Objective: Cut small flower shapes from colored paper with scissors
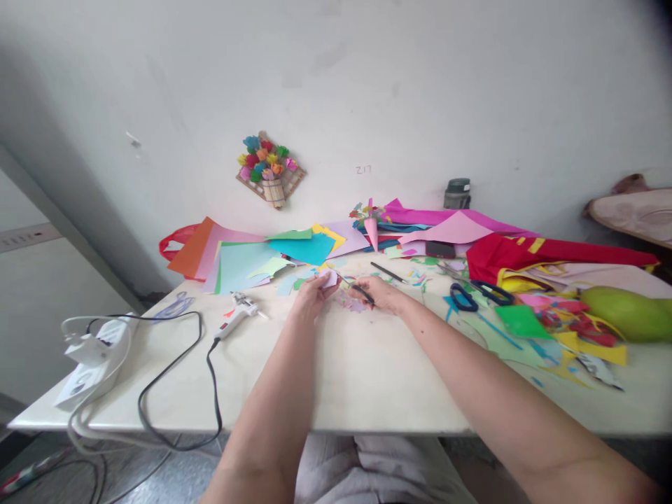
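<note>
My left hand [315, 292], over the middle of the table, pinches a small pale lilac paper piece [330, 281]. Just right of it, my right hand [376, 294] is closed on dark-handled scissors [362, 291], whose tips point left toward the paper. Lilac paper scraps [354, 304] lie on the table beneath and between my hands. A black pen [387, 272] rests behind my right hand. Whether the blades touch the paper is too small to tell.
A glue gun [234, 323] with a black cable and a white power strip [99, 357] are at left. Coloured sheets [239, 262] line the back. Blue-handled scissors [464, 297], paper scraps, a red cloth [493, 257] and a green fruit [624, 313] lie right.
</note>
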### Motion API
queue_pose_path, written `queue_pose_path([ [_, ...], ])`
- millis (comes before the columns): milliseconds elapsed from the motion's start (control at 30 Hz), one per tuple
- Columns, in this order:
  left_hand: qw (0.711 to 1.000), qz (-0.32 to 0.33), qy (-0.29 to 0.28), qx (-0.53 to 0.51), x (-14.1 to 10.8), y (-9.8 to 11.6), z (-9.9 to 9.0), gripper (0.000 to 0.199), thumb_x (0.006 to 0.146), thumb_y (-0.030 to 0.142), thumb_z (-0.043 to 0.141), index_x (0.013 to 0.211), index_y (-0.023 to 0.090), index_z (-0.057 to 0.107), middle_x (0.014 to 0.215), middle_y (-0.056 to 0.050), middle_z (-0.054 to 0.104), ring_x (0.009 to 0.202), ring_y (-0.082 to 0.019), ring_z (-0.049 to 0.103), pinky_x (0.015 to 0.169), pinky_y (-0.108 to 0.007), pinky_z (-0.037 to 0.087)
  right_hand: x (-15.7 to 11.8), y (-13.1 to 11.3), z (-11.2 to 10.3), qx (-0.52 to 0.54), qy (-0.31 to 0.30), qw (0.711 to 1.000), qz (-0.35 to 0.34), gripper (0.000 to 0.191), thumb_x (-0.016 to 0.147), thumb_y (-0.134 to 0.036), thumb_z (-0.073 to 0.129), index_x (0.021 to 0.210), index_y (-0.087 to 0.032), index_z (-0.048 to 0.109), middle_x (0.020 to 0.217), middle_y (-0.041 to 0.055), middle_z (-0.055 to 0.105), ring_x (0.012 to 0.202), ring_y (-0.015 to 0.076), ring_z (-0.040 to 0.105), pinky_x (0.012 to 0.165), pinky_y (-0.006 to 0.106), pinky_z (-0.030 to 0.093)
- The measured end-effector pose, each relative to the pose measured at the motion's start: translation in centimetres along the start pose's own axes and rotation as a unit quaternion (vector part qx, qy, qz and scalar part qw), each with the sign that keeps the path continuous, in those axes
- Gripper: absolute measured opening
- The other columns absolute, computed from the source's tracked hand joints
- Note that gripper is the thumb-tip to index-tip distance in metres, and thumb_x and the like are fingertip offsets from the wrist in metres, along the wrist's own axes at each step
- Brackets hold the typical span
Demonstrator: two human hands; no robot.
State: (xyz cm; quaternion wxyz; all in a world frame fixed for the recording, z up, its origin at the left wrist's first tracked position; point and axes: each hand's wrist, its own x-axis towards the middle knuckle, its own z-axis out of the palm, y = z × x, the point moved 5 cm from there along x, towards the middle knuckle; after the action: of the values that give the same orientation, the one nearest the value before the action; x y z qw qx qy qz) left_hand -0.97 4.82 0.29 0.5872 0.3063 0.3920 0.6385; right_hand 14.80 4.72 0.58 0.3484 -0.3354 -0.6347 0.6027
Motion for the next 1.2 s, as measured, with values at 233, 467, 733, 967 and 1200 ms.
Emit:
queue_pose_path([
  [233,1.0,0.013,0.006,-0.01,0.2,0.0,0.0,0.005,0.082,0.007,0.062,0.083,0.009,0.066,0.082,-0.008,0.071,0.074,-0.016,0.071,0.078,-0.031,0.06,-0.2,-0.2,0.3,-0.014,0.009,1.0,0.004,0.019,0.068,-0.027,0.069,0.063,-0.015,0.055,0.051,-0.0053,0.047,0.039,0.0049,0.036,0.033,0.018,0.028],
  [467,1.0,0.007,-0.003,-0.008,0.1,0.0,0.2,0.005,0.082,0.007,0.061,0.083,0.01,0.065,0.081,-0.007,0.071,0.071,-0.014,0.07,0.074,-0.028,0.061,-0.8,-0.5,0.4,-0.05,0.02,0.998,0.033,0.024,0.074,-0.032,0.07,0.066,-0.017,0.052,0.047,-0.0066,0.043,0.038,0.0061,0.038,0.035,0.019,0.028],
  [733,1.0,0.003,-0.021,-0.011,-0.2,-0.1,0.5,0.005,0.081,0.006,0.062,0.08,0.009,0.066,0.079,-0.008,0.072,0.07,-0.015,0.07,0.066,-0.025,0.061,-1.0,-0.5,0.4,-0.067,0.023,0.997,0.03,0.024,0.077,-0.034,0.067,0.068,-0.017,0.053,0.046,-0.0052,0.047,0.037,0.0065,0.04,0.034,0.018,0.027],
  [967,1.0,0.003,-0.021,-0.012,0.0,-0.3,0.3,0.006,0.077,0.008,0.067,0.081,0.01,0.066,0.08,-0.008,0.072,0.072,-0.017,0.07,0.071,-0.029,0.061,-0.3,0.1,0.0,-0.053,0.024,0.998,0.01,0.027,0.073,-0.036,0.072,0.067,-0.017,0.054,0.046,-0.0061,0.045,0.037,0.0059,0.039,0.035,0.018,0.029],
  [1200,1.0,0.005,-0.025,-0.01,0.0,-0.2,0.3,0.004,0.079,0.008,0.065,0.082,0.01,0.066,0.081,-0.008,0.072,0.071,-0.017,0.071,0.068,-0.026,0.061,-0.1,0.0,0.0,-0.042,0.03,0.999,0.002,0.032,0.066,-0.038,0.077,0.064,-0.016,0.053,0.047,-0.0061,0.044,0.039,0.0055,0.037,0.033,0.018,0.03],
])
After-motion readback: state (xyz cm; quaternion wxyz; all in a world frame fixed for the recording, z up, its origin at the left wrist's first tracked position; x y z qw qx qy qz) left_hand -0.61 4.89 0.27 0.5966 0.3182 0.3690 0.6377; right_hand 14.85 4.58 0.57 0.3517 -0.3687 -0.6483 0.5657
